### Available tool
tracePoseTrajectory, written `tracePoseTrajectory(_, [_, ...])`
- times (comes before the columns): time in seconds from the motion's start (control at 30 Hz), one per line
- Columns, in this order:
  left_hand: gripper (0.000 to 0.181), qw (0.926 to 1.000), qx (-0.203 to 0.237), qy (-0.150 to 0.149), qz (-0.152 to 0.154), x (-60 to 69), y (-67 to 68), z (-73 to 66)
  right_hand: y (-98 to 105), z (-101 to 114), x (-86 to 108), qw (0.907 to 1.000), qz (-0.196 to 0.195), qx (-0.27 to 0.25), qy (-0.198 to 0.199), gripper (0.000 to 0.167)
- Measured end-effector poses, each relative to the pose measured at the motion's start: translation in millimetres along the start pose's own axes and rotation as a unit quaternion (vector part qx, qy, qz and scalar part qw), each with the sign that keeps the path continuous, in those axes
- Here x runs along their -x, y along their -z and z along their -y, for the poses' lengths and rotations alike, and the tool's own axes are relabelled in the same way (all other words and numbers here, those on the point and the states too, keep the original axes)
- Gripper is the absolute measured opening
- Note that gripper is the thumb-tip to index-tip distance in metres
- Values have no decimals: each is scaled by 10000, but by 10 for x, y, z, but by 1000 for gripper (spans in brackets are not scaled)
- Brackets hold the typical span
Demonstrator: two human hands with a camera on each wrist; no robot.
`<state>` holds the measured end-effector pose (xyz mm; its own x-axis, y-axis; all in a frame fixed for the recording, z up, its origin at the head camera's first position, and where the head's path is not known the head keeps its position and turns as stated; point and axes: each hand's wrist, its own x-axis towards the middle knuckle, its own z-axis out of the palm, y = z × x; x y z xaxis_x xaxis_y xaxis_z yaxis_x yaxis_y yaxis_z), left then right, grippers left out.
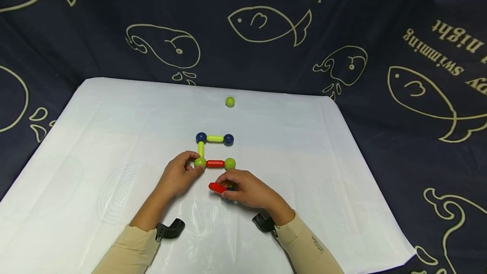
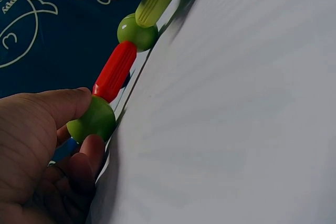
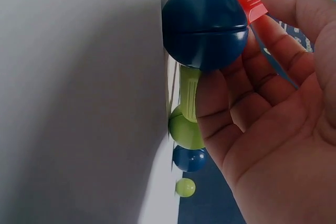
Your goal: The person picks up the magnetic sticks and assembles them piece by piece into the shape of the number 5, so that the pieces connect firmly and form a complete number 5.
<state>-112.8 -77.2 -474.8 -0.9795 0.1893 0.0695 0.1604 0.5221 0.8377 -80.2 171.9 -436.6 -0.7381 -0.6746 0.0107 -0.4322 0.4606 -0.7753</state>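
A flat shape of ball-and-stick pieces lies on the white table. My left hand (image 1: 179, 176) pinches the green ball (image 1: 200, 162) at its left corner. From that ball a red stick (image 1: 215, 163) runs right to another green ball (image 1: 230, 163), and a yellow-green stick (image 1: 201, 149) runs away to a dark blue ball (image 1: 201, 137). My right hand (image 1: 247, 188) pinches a second red stick (image 1: 216, 187) that meets a nearer dark blue ball (image 3: 205, 30). A yellow-green stick (image 3: 189, 95), partly behind my fingers, links this ball to the right green ball.
At the far side, another yellow-green stick (image 1: 215, 139) ends in a dark blue ball (image 1: 228, 139). A loose green ball (image 1: 230, 102) sits beyond it near the table's back edge. Dark fabric (image 1: 266, 62) with fish drawings hangs behind the white tabletop (image 1: 285, 138).
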Motion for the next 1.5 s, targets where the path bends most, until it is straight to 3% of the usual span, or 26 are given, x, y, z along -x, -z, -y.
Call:
tracePoseTrajectory(0.93, [31, 10000, -30, -25, 50, -7, 14, -43, -6, -4, -9, 9965, 163, 706, 414, 20])
tracePoseTrajectory(1.5, [32, 10000, -23, 59, 61, 4, 1, -10, -32, -4, -10, 9947, 288, 911, 366, 15])
